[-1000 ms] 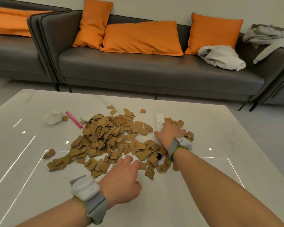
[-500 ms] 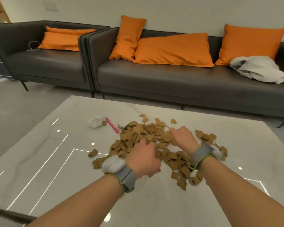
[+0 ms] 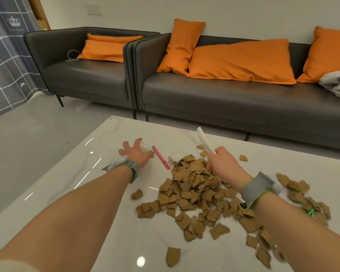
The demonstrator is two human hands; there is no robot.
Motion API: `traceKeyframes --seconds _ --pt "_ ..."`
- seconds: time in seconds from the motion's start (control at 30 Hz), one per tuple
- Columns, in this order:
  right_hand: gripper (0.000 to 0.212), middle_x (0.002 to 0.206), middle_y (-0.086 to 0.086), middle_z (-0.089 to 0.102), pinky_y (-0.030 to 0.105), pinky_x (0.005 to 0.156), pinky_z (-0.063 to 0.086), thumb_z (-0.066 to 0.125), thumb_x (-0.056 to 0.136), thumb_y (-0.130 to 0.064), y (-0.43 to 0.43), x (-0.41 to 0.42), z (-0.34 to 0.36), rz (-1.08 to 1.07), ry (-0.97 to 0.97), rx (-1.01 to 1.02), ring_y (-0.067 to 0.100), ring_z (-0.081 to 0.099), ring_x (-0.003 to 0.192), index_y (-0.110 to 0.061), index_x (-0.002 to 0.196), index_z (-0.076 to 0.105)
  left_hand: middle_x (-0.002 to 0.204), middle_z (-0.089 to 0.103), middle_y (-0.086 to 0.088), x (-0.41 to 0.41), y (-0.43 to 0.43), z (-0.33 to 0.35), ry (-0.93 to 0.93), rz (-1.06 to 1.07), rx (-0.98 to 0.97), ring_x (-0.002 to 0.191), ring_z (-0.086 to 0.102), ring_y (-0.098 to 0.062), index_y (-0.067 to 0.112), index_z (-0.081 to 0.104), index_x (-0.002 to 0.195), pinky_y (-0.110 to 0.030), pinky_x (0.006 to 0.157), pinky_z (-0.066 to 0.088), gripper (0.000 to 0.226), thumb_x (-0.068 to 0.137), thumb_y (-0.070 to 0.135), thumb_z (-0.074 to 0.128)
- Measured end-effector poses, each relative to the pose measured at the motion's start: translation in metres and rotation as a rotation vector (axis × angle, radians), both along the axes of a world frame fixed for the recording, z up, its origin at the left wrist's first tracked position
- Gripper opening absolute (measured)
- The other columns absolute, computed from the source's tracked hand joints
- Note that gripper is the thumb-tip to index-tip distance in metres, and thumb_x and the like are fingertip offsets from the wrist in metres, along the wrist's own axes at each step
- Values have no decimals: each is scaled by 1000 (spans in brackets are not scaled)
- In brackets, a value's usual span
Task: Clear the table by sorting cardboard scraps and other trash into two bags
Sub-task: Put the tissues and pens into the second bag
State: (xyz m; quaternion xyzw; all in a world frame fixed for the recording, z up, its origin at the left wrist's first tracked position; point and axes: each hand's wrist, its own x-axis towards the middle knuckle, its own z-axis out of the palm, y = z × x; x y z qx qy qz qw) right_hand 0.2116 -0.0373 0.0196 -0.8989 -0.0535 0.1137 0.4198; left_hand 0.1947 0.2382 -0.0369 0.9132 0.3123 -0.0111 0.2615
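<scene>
The person's left hand [image 3: 134,155] lay open on the far left part of the bench [image 3: 145,242], fingers spread and gripping nothing. The right hand [image 3: 223,163] was closed around the lower end of a slim white item [image 3: 203,141], which stuck up and away from it above the far edge of the pile. I could not tell what that item was.

Between the two hands lay a pink pen [image 3: 161,157]. It sat just to the right of the left hand and well apart from the right one, so the left was plainly the nearer. Its long axis ran on a slant, the far end pointing toward the left fingers and the near end toward the heap. To my eye the free left hand would only need a short sideways reach to take it.

The cardboard scraps [image 3: 192,185] were small, ragged brown pieces, heaped thickest under and beside the right hand and thinning into loose strays toward the near edge and the right. One stray scrap [image 3: 151,153] lay just beside the left hand. No bag was in sight. A dark sofa [image 3: 224,99] stood beyond the bench.
</scene>
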Motion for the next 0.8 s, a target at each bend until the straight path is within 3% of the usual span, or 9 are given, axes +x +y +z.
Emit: traceKeyframes --seconds 0.07,0.17,0.23,0.3,0.37,0.43,0.5,0.63,0.8 --pt "25 91 11 69 32 56 45 46 96 -29 7 3 -5 34 -4 17 18 56 66 -9 112 48 147 28 -10 17 -1 -9 0 -43 85 130 31 -38 37 34 144 -52 106 35 56 91 46 52" --pt "22 95 10 68 28 52 40 43 99 -28 12 3 -8 58 -10 13 15 53 64 -11 112 46 130 43 -15 29 -3 -10 -45 -62 175 117 42 -36 19 50 127 -42 94 39 33 95 29 53" --pt "20 96 10 67 28 52 40 43 99 -27 12 5 -10 57 -25 -4 15 53 65 -13 112 46 128 41 -17 33 -4 -5 -134 -32 167 110 49 -35 12 50 123 -39 91 43 31 92 10 57" --pt "19 96 10 66 31 55 44 44 98 -26 13 9 -13 48 -62 -15 18 55 68 -14 112 46 126 40 -10 35 -5 -1 -254 -152 201 101 54 -30 17 52 120 -37 87 50 38 86 2 62" --pt "18 96 10 64 37 60 50 47 95 -24 15 15 -14 30 -111 -31 23 59 74 -14 110 48 125 39 0 37 -9 -1 -250 -433 290 98 55 -23 29 55 121 -35 83 53 46 82 6 65" --pt "17 92 6 61 44 70 54 51 92 -21 17 22 -11 19 -146 -53 27 61 80 -15 107 49 125 40 6 39 -14 -5 -119 -654 356 104 52 -19 35 56 121 -33 84 52 46 83 11 64" --pt "17 88 1 57 46 73 55 53 89 -20 18 26 -8 25 -162 -79 28 61 81 -16 105 49 122 48 6 41 -15 -9 -56 -750 421 109 48 -19 31 60 112 -32 86 48 33 86 12 59" --pt "13 90 2 58 46 70 55 51 92 -21 16 31 -5 84 -193 -135 27 61 79 -18 105 49 107 58 7 42 1 -4 -83 -951 571 101 49 -18 28 59 100 -30 82 45 13 89 22 59" --pt "15 106 7 63 31 60 47 51 94 -16 28 26 -6 262 -200 -164 22 58 79 -15 109 52 114 56 3 31 -2 2 79 -1036 566 94 45 -14 23 51 120 -26 84 39 25 95 20 55"
